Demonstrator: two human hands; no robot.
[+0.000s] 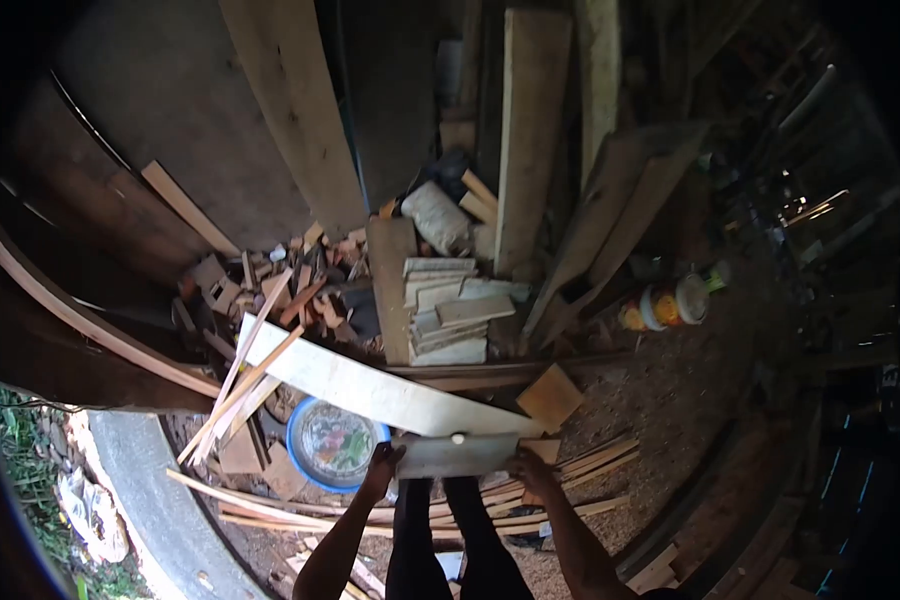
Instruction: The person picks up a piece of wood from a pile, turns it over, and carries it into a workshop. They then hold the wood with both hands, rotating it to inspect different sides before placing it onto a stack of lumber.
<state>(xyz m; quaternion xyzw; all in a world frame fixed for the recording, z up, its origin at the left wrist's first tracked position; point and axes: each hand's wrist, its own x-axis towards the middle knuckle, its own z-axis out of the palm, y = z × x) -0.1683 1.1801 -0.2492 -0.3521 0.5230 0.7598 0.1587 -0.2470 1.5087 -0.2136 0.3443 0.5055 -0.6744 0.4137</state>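
A short, flat greyish board spans the space between my hands, held level in front of my legs. My left hand is closed on its left end, and my right hand grips the right end. Just beyond it lies a long pale plank, whose near edge the board overlaps in this view. A small whitish knob-like thing shows at the board's far edge. To the left of the board, close to my left hand, is a round basin with a blue rim and patterned inside.
Thin wood strips lie across the ground by my legs. Stacked short boards and a heap of wood scraps are ahead. Tall planks lean upright behind. A square wood piece and a printed bucket are at right.
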